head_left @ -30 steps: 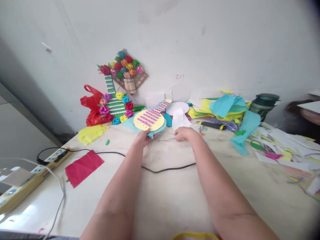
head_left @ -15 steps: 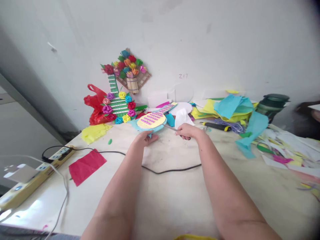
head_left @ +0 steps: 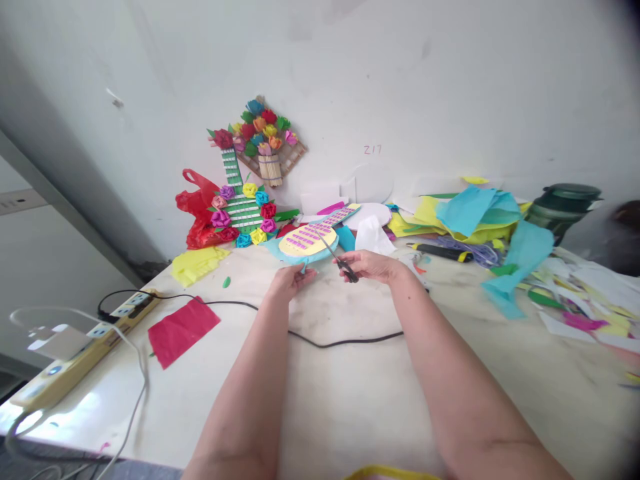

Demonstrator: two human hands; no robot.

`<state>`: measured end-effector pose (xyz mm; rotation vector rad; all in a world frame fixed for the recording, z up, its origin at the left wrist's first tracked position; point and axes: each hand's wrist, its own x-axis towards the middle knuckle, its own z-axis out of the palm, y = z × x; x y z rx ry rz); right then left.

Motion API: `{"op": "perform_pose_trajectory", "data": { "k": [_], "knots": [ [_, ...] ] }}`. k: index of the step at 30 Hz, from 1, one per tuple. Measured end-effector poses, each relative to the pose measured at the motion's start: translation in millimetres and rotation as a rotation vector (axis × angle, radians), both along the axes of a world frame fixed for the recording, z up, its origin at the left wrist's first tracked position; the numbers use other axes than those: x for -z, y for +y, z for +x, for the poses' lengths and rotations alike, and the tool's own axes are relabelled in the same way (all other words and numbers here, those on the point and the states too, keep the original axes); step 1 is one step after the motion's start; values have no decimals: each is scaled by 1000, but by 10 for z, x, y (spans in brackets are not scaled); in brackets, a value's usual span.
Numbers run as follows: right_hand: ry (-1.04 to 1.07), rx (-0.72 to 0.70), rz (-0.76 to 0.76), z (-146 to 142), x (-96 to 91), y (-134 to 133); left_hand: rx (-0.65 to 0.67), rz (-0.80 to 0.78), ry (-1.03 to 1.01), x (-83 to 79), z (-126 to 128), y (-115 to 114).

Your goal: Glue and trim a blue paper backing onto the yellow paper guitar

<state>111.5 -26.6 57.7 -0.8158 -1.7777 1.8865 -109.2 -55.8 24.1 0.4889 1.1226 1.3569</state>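
A pair of dark-handled scissors (head_left: pixel 345 265) is in my right hand (head_left: pixel 371 265), fingers closed on the handles. Its blades point up and left, over the edge of a guitar-shaped paper craft (head_left: pixel 306 241), which is yellow with rows of purple strips. Light blue crepe paper (head_left: pixel 274 249) shows beneath and around the craft's rounded end. My left hand (head_left: pixel 294 281) is at the near edge of that end, pinching a strand of the blue paper. White crumpled paper (head_left: pixel 373 236) lies just beyond my right hand.
To the left are a red crepe sheet (head_left: pixel 184 331), a yellow crepe piece (head_left: pixel 199 265) and a power strip (head_left: pixel 90 353). A flower-trimmed green craft (head_left: pixel 243 212) leans at the wall. A glue gun (head_left: pixel 440 252), paper scraps (head_left: pixel 590 293) and a green bottle (head_left: pixel 565 208) are on the right. A black cable (head_left: pixel 345 343) crosses the table.
My right hand has moved left and turned the scissors, so the blades now point up across the craft's edge. My left hand stays at the blue paper. The view has shifted slightly.
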Motion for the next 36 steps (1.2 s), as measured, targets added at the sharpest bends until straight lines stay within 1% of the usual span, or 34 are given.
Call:
{"op": "perform_pose_trajectory", "data": {
  "k": [3,6,14,17,23,28,36],
  "knots": [
    [-94,13,96,-24,39,12,20,32,38,1,5,-42],
    [-220,-24,181,-26,44,28,41,58,40,-4,13,-82],
    [-464,-104,135,-24,-131,20,48,40,6,10,9,-88],
    [-441,-120,131,-76,-134,57,59,30,5,23,6,-75],
    [-350,-202,123,-256,-13,254,99,58,40,27,15,-90],
    [-375,-246,119,-402,24,384,81,58,27,54,8,-74],
    [-388,-250,114,-498,62,448,119,81,-65,103,-43,-45]
  ]
}}
